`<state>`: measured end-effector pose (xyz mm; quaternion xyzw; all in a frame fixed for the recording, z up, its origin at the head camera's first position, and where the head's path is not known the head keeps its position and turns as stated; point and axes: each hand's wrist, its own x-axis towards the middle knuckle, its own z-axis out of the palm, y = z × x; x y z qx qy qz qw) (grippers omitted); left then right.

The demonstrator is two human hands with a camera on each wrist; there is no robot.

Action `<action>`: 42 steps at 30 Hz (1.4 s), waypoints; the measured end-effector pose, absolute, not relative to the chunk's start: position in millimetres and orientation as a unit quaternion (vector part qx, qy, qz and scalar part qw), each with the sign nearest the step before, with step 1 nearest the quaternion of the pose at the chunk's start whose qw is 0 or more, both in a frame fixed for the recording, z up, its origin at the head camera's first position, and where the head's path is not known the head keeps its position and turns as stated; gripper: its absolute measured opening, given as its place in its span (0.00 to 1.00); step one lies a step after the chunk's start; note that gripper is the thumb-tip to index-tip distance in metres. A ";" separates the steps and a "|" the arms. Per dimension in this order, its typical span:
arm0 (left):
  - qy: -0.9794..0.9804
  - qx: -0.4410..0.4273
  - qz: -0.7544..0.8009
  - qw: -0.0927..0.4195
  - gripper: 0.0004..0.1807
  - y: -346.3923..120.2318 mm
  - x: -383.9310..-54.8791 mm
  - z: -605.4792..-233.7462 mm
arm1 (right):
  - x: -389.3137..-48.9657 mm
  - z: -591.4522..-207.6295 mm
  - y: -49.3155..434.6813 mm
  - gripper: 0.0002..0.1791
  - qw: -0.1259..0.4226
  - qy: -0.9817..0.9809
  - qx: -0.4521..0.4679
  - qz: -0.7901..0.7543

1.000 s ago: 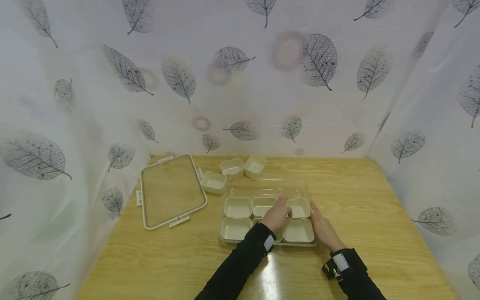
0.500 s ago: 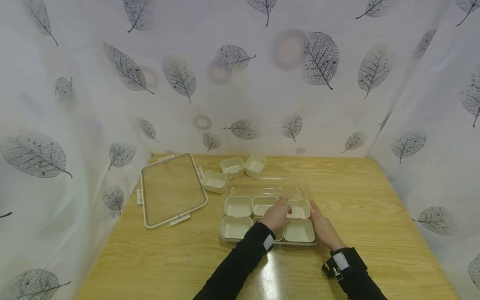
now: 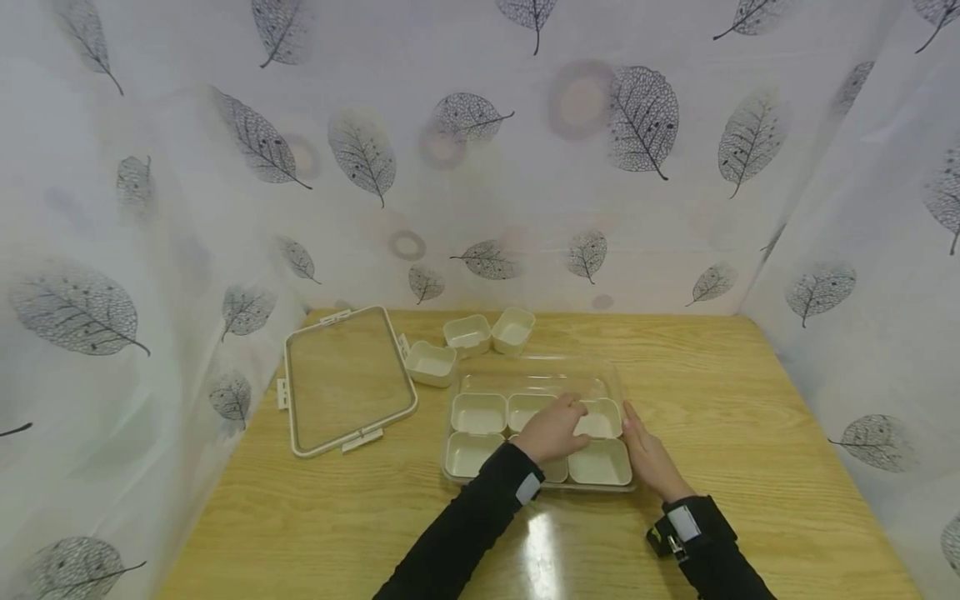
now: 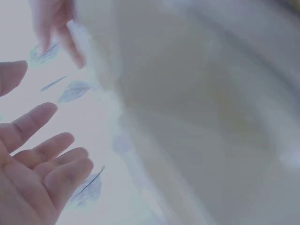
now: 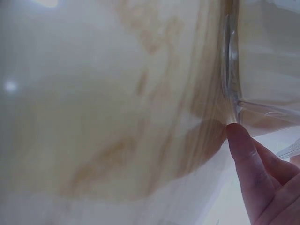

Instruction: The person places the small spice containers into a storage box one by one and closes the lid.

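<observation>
A clear plastic box (image 3: pixel 540 368) lies on the table, with cream-coloured cups (image 3: pixel 478 413) in two rows in its near part. Over the middle cups hovers my left hand (image 3: pixel 553 429), its fingers loosely bent and hiding part of them. In the left wrist view the left hand (image 4: pixel 40 168) shows fingers spread apart and nothing held. My right hand (image 3: pixel 654 458) rests along the box's right side with straight fingers. Its thumb (image 5: pixel 241 145) touches the box edge in the right wrist view.
Behind the box stand three loose cream cups (image 3: pixel 432 363). To the left lies a clear lid (image 3: pixel 348 379) with a pale rim and side clips. Leaf-patterned curtains (image 3: pixel 480 200) enclose the wooden table (image 3: pixel 720 375) at the back and sides.
My left hand has drawn slightly left over the cups, and its thumb and fingers are further apart. The right hand stays against the box.
</observation>
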<state>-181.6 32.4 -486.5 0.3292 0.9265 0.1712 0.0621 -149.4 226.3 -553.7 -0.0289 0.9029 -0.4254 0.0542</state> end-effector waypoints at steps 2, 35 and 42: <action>0.924 0.329 0.178 0.073 0.22 24.3 -182.7 -476.7 | -150.3 -553.6 225.9 0.33 0.055 0.903 -0.029 -0.426; 0.958 0.080 0.272 -0.036 0.34 -165.8 -265.1 -518.8 | -150.9 -553.8 228.4 0.33 0.062 0.905 -0.035 -0.419; 0.973 0.087 0.212 -0.017 0.38 -178.0 -285.2 -539.0 | -149.4 -554.5 226.0 0.33 0.067 0.900 -0.035 -0.430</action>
